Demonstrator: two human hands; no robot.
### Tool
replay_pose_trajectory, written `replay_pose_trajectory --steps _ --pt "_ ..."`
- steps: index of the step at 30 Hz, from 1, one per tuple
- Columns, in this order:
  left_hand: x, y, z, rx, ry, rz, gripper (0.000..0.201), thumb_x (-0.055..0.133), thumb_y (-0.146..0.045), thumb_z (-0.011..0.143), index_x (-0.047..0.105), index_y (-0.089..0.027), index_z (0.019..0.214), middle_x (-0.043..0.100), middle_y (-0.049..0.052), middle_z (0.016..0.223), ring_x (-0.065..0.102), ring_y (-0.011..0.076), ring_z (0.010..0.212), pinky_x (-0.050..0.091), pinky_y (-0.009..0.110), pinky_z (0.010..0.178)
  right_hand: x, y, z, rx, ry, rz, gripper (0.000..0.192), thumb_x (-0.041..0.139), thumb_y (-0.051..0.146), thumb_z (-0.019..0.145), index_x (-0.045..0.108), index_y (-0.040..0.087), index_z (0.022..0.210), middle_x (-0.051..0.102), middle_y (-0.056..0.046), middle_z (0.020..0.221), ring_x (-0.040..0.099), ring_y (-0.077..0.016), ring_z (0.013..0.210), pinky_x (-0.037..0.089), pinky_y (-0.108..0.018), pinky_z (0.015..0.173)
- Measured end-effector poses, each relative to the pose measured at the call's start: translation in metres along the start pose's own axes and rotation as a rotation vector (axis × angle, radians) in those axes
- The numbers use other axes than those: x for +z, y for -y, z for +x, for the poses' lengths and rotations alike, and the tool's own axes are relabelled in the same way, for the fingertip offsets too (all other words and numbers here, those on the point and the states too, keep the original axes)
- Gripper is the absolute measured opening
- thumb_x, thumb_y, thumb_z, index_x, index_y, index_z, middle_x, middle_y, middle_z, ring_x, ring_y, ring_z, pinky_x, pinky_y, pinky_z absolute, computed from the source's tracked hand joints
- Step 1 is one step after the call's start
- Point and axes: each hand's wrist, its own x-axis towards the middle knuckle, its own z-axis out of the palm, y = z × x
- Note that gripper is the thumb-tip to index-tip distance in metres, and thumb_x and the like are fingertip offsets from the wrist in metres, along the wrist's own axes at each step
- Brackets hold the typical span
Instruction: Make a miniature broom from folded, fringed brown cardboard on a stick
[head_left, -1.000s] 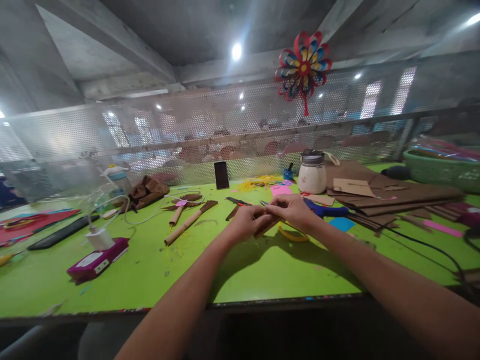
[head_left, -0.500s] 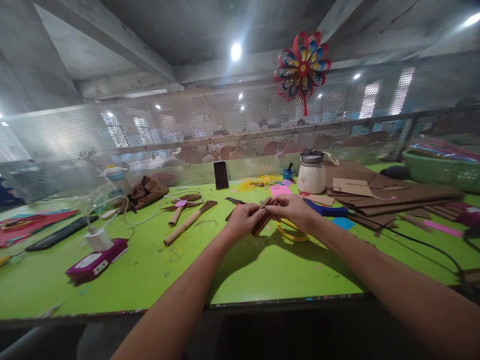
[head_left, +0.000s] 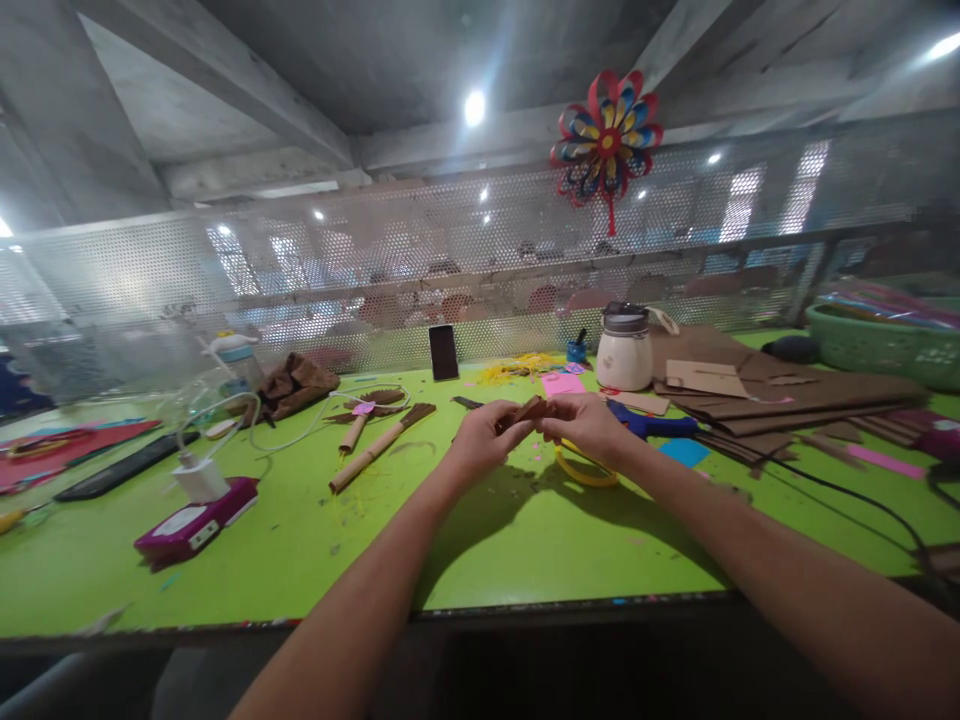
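My left hand (head_left: 484,440) and my right hand (head_left: 586,424) meet above the green table (head_left: 525,540), both pinching a small brown paper piece (head_left: 526,410) between their fingertips. The piece is raised off the table and tilted. Under my right hand lies a yellow ring-shaped handle (head_left: 581,470). Behind my right hand rests a blue tool (head_left: 651,422). Two brown paper brooms (head_left: 379,442) lie to the left of my left hand.
A white jar (head_left: 624,350) and a stack of brown card sheets (head_left: 780,395) sit at the back right, a green basket (head_left: 885,340) beyond. A phone (head_left: 442,350) leans on the mesh screen. A charger on a magenta box (head_left: 196,515) sits left.
Both hands have lifted the brown paper piece off the table and turned it, so it now sits higher between the fingertips. The arms stayed in place.
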Motion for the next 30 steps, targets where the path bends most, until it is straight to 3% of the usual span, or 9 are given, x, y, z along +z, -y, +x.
replay_pose_trajectory --steps 6,10,19,23,30 --pt "-0.002 0.002 0.001 0.063 -0.175 0.083 0.018 0.061 -0.031 0.081 0.068 -0.016 0.088 0.067 0.005 0.078 0.057 0.0132 0.069 0.044 0.025 0.064 0.001 0.0 0.0 0.001 -0.031 0.07 0.029 0.072 0.043 0.069 0.066 0.015 0.075 0.064 -0.001 0.058 0.056 -0.0119 0.051 0.046 -0.026 0.053" --pt "-0.003 0.005 0.001 0.105 -0.23 0.124 0.014 0.06 -0.027 0.082 0.069 -0.016 0.084 0.066 0.004 0.076 0.057 0.0133 0.069 0.044 0.025 0.065 0.001 -0.006 0.001 -0.003 -0.008 0.119 0.029 0.072 0.041 0.069 0.067 0.014 0.076 0.065 -0.003 0.063 0.056 -0.0119 0.053 0.046 -0.026 0.053" --pt "-0.002 -0.001 -0.001 0.256 -0.253 0.047 0.009 0.06 -0.016 0.082 0.068 -0.015 0.084 0.063 0.006 0.078 0.058 0.0141 0.073 0.048 0.025 0.066 0.004 -0.013 0.002 -0.091 -0.01 -0.021 0.023 0.069 0.033 0.068 0.071 0.016 0.083 0.069 -0.003 0.077 0.06 -0.0149 0.068 0.049 -0.028 0.065" --pt "-0.002 -0.004 0.0 0.359 -0.244 -0.002 0.011 0.058 -0.016 0.083 0.068 -0.016 0.086 0.062 0.008 0.085 0.059 0.0147 0.079 0.05 0.027 0.069 0.003 -0.004 -0.001 -0.159 -0.105 -0.178 0.022 0.069 0.037 0.07 0.07 0.016 0.073 0.063 -0.001 0.065 0.054 -0.0135 0.061 0.045 -0.027 0.059" --pt "-0.002 -0.004 -0.001 0.393 -0.244 0.004 0.01 0.059 -0.017 0.084 0.069 -0.017 0.086 0.061 0.008 0.089 0.059 0.0146 0.082 0.051 0.027 0.069 0.003 0.006 -0.004 -0.118 -0.037 -0.059 0.018 0.068 0.034 0.069 0.071 0.017 0.077 0.063 0.0 0.059 0.055 -0.0123 0.052 0.045 -0.025 0.051"
